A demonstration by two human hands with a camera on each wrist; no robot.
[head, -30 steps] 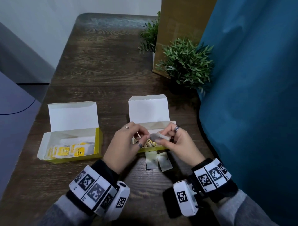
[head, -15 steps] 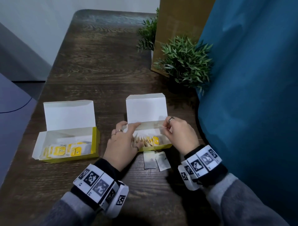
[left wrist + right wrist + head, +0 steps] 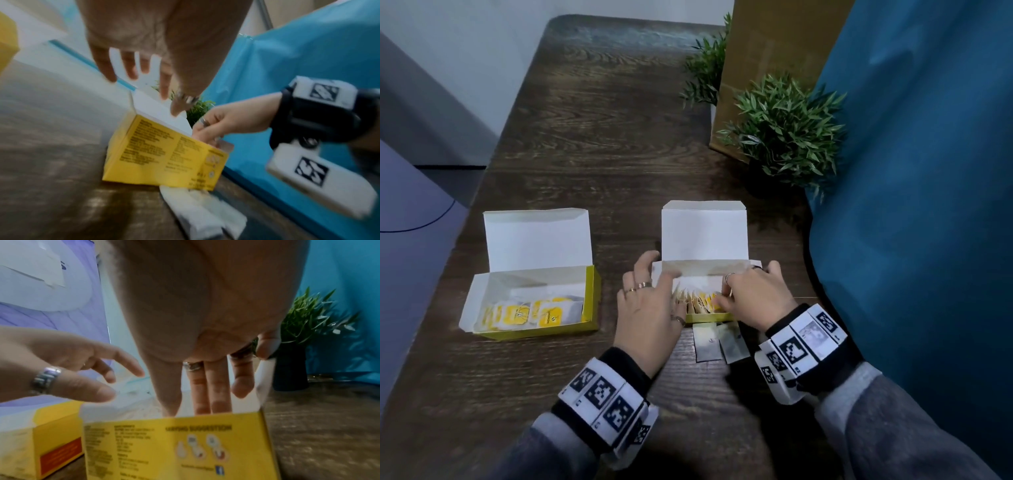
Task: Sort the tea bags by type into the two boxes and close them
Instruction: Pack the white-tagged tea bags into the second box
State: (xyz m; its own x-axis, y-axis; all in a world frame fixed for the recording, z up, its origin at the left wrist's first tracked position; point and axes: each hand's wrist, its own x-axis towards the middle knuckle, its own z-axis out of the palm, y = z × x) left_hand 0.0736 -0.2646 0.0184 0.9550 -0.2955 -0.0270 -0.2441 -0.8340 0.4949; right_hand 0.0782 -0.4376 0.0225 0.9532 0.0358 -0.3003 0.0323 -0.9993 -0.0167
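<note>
dark table (image 3: 585, 137): both hands' (image 3: 650, 308) fingers inside right box (image 3: 705, 317).

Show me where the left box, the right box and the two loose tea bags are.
left box (image 3: 590, 301): head view, yellow right end wall.
right box (image 3: 703, 231): head view, raised white lid.
loose tea bags (image 3: 707, 342): head view, left bag's middle.

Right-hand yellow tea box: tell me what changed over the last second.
The right hand let go of the white tea bag it pinched and now reaches into the right yellow cardboard box; the left hand opened over its left end. Both box lids, the left yellow box and two loose bags stayed.
</note>
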